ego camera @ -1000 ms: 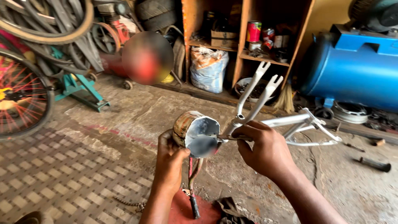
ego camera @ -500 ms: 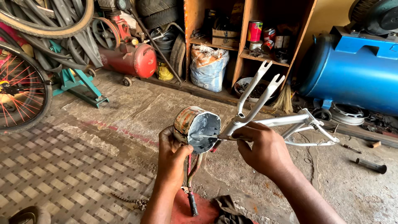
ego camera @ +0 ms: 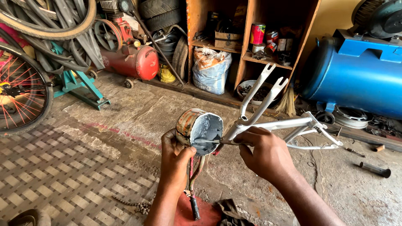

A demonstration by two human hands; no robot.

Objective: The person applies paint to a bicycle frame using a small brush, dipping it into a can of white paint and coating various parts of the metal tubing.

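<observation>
My left hand (ego camera: 176, 161) grips a rusty tin can (ego camera: 189, 124) tilted on its side, its open mouth facing me and full of grey paint (ego camera: 206, 129). My right hand (ego camera: 266, 152) pinches a thin stick or brush (ego camera: 213, 142) whose tip reaches into the paint. Just behind my right hand a silver-white bicycle frame (ego camera: 276, 123) lies on the concrete floor, its fork ends pointing up.
A red air compressor (ego camera: 134, 60) and tyres stand at the back left, a wooden shelf (ego camera: 247, 54) with tins and a sack in the middle, a blue tank (ego camera: 356, 79) at right. A bicycle wheel (ego camera: 21, 92) is at left. A handlebar grip (ego camera: 374, 169) lies on the floor at right.
The view has shifted slightly, and the compressor at the back left now shows plainly. Both hands keep hold of the can and the stick, with the stick still in the paint.
</observation>
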